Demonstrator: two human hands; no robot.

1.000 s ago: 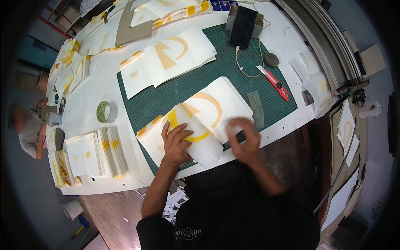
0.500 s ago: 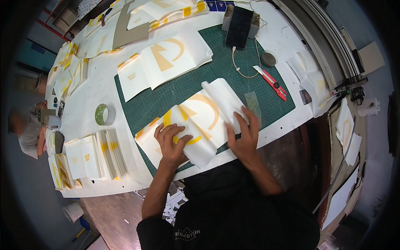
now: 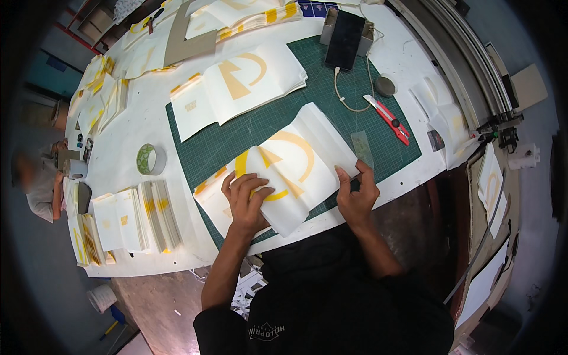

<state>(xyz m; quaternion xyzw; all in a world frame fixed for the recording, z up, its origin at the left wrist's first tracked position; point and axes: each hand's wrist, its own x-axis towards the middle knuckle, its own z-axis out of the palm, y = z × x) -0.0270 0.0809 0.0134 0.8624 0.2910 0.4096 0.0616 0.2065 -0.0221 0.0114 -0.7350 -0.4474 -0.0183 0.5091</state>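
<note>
A white printed sheet [image 3: 288, 155] with a pale orange arc and pointed shape lies creased over the green cutting mat [image 3: 207, 133]. My left hand [image 3: 245, 198], fingers curled together, holds its folded-over left part, where brighter yellow print shows. At the sheet's right end, my right hand [image 3: 358, 192] pinches the corner of a turned-up flap [image 3: 322, 133] between thumb and fingers. Beneath the left hand, more white paper with an orange edge shows. A similar stack of printed sheets [image 3: 260, 89] rests farther back on the mat.
Right of the sheet lie a red utility knife [image 3: 390, 121] and a small round tin [image 3: 386, 86]. Behind them a phone [image 3: 343, 41] leans on a box, its cable trailing. Leftward are a tape roll [image 3: 151, 160] and folded paper bundles [image 3: 139, 216]. Another person [image 3: 41, 183] is at the far left.
My right hand has moved slightly right and now pinches the flap's corner instead of lying spread over it. The flap has opened out to the right. My left hand stays nearly in place.
</note>
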